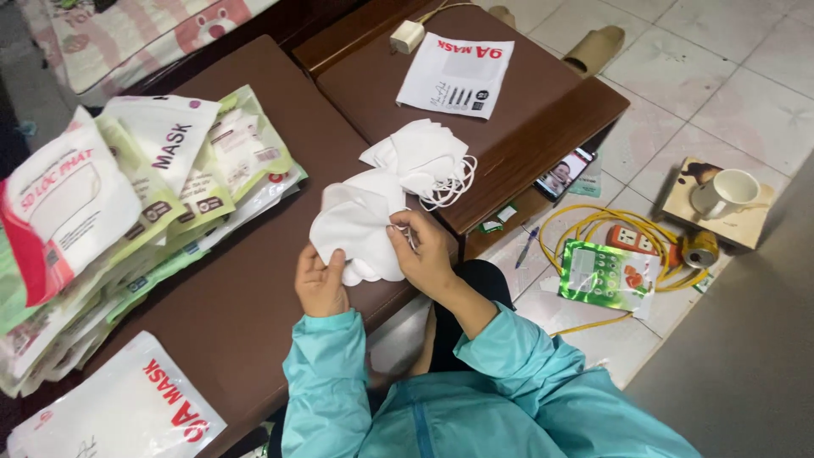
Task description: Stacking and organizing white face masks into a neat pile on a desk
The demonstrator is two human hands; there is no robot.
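On the brown table [254, 297], right at its near edge, I see both hands working a small stack of white face masks [356, 222]. The left hand [320, 284] grips the stack from below, thumb up on the fabric and fingers curled under the lower edge, so it is closed on the masks. The right hand [426, 253] pinches the stack's right side, fingertips tight on the cloth where the ear loops come off. Both sleeves [475, 373] are teal.

Just beyond the held stack, touching its top edge, I have a second heap of white masks [421, 159] lying loose, its thin white ear loops [454, 188] spilling toward the table's right edge. This heap sits across the seam where the near table meets a second brown tabletop [543, 110].

Further back on that second top lies 1 flat white packet with red lettering [456, 75], and beside it a small white plug adapter [407, 36] with a cord.

To my left, a big fanned pile of mask packets [127, 212], white, green and red, slides across the table. Near the bottom left corner lies 1 more white packet with red lettering [119, 411].

Down on the tiled floor [704, 76] to the right I spot a phone [564, 174] tucked under the table edge, a coiled yellow cable [610, 225], a green packet [606, 276], a pen [526, 247], and a white mug [725, 193] on a small board, well apart from the hands.
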